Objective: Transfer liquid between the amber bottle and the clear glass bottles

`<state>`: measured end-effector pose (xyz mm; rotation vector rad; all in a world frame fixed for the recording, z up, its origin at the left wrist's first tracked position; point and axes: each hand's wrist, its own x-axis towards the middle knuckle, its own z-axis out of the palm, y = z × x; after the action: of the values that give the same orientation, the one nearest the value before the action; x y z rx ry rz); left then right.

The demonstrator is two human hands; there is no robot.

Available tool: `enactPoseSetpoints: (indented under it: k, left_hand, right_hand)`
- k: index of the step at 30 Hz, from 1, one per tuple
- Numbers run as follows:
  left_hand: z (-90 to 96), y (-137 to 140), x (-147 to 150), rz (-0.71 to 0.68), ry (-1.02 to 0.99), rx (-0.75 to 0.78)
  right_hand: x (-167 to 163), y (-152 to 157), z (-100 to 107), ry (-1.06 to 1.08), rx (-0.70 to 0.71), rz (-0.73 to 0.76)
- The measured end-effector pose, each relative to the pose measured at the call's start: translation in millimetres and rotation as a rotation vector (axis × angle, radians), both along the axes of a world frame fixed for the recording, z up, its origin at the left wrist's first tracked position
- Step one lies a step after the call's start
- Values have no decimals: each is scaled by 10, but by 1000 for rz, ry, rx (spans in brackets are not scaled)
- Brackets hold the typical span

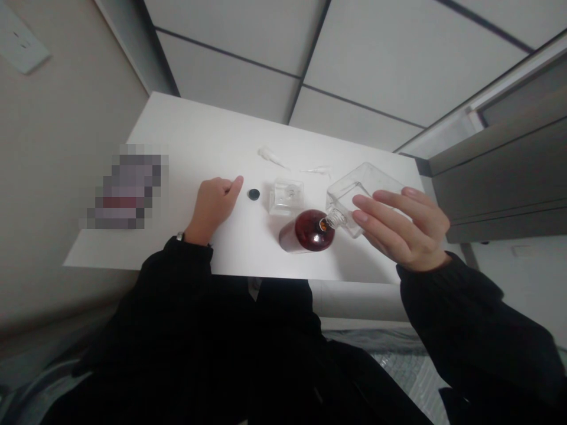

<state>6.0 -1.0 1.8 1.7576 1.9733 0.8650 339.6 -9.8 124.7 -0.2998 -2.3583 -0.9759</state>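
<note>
My right hand (pixel 401 227) grips a clear, square-sided bottle (pixel 370 180), tipped so that its threaded neck points down to the left. That neck is at the open mouth of a dark reddish-brown bottle (pixel 305 230), which stands near the table's front edge. Whether the two rims touch I cannot tell, and no liquid stream is visible. My left hand (pixel 217 203) rests closed on the table, fingers curled, with nothing visible in it. Just right of it lies a small black cap (pixel 254 194). Behind the brown bottle is a small clear glass container (pixel 286 198).
Two thin, clear pieces, a wider one (pixel 271 157) and a slimmer one (pixel 315 171), lie farther back on the white table (pixel 186 130). A blurred-out dark item (pixel 128 192) is at the left. Pale panels (pixel 363 65) rise behind the table.
</note>
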Motion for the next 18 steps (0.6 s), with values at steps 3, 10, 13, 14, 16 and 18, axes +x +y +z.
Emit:
enactPoseSetpoints:
  k: [3, 10, 13, 14, 16, 18]
  left_hand:
    - [-7, 2, -1, -1, -5, 6]
    - [-2, 5, 12, -9, -10, 3]
    - [-9, 8, 10, -4, -5, -5]
    - [-13, 9, 7, -3, -3, -7]
    - [-22, 10, -1, -4, 1, -6]
    - [-27, 8, -8, -6, 2, -1]
  right_hand:
    - [-6, 4, 15, -4, 4, 1]
    - [23, 14, 43, 7, 9, 0]
    - [53, 23, 61, 17, -3, 11]
    - [61, 26, 72, 16, -6, 8]
    - [73, 32, 99, -1, -1, 0]
    - [81, 38, 130, -16, 18, 0]
